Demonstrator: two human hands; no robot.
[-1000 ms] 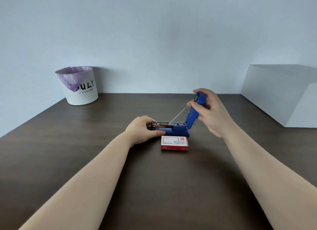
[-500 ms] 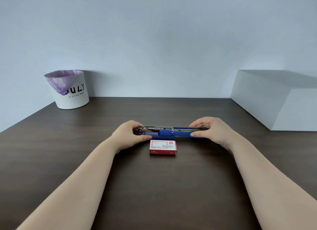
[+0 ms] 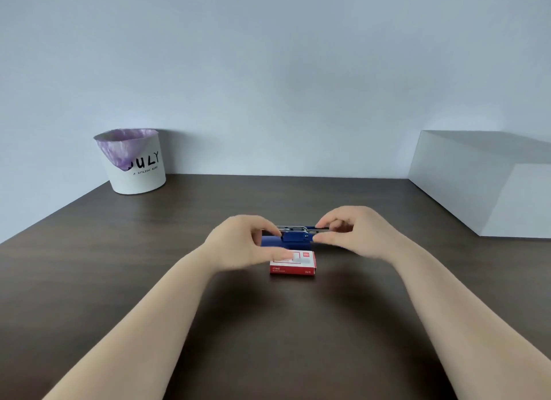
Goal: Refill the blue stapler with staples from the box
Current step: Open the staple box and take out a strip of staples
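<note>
Both hands have drawn inward since half a second ago. One dark table (image 3: 119, 280) carries one white block (image 3: 477, 185), one bin (image 3: 135, 164), one blue stapler (image 3: 293, 238) lying opened flat, one red staple box (image 3: 298, 265) just before it. Left hand (image 3: 241, 244) hovers loosely curled, thumb over the box; right hand (image 3: 357, 231) pinches the stapler's right end.

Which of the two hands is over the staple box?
The left hand: its thumb lies over the box top's left part. The right hand is farther back, at the stapler, clear of the box.
</note>
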